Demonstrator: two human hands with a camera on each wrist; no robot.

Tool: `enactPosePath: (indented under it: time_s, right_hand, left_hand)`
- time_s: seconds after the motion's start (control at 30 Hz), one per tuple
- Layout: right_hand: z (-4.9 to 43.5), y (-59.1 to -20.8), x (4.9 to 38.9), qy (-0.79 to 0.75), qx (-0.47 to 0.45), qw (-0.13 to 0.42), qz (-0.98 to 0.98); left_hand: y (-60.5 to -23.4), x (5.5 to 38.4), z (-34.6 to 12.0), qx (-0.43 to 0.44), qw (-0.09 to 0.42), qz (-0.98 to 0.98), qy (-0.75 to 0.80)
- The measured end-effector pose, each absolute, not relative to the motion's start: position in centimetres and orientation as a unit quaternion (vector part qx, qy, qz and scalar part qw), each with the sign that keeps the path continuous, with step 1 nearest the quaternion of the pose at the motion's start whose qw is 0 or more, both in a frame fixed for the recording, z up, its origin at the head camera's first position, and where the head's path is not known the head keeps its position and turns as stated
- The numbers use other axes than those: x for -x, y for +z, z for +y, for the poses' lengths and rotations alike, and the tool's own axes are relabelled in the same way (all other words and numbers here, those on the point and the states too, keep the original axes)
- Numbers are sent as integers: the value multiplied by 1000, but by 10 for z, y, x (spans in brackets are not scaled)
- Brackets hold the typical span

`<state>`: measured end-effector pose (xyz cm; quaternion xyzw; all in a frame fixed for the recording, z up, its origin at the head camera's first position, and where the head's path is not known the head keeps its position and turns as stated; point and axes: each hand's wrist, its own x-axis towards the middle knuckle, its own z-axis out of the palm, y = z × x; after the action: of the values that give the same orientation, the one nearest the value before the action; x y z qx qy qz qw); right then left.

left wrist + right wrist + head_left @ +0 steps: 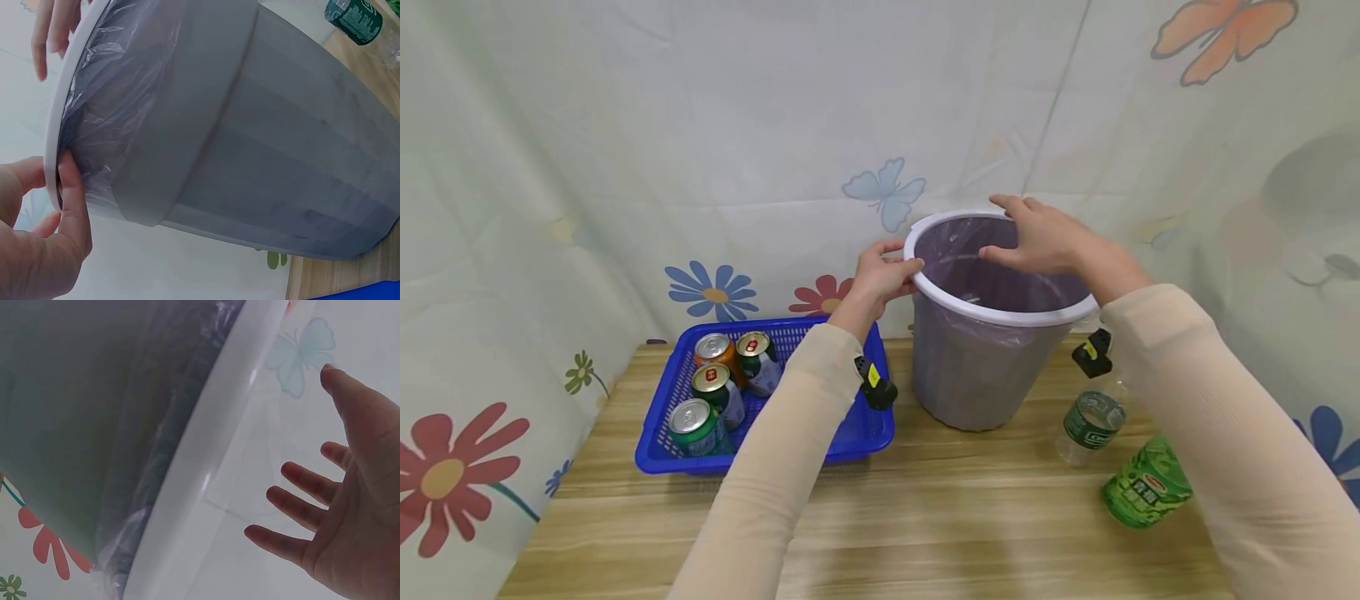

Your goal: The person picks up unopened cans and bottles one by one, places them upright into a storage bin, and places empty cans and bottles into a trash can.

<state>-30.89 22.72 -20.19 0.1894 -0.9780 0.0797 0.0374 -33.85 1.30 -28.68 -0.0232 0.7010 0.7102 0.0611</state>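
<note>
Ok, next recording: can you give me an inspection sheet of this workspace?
Surface: wood-grain table.
Job's things: grey bin standing upright, with a pale rim and a plastic liner.
Clutter: blue basket with four cans in view; clear bottle and green container, the latter partly behind the right sleeve.
Hands: left hand grips the rim; right hand holds nothing, fingers spread.
Cables: nothing seen.
Surroundings: pale sheet printed with flowers and butterflies.

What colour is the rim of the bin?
The rim is white; it shows best in the right wrist view.
</note>
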Motion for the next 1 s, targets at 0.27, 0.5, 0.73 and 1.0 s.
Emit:
enactPosePath:
  time_s: [0.27,0.5,0.73,1.0]
  right_hand:
    - [230,-201,302,81,-196,42,-976]
    - [235,-196,294,89,-209,68,-971]
    - [240,-195,288,104,-222,94,-965]
    - [246,-198,278,119,-225,130,-958]
  left_hand:
    - [-287,339,14,24,58,703,709]
    - [-287,339,14,22,61,696,716]
    - [-286,340,13,18,66,682,728]
    - [-286,339,14,17,65,683,728]
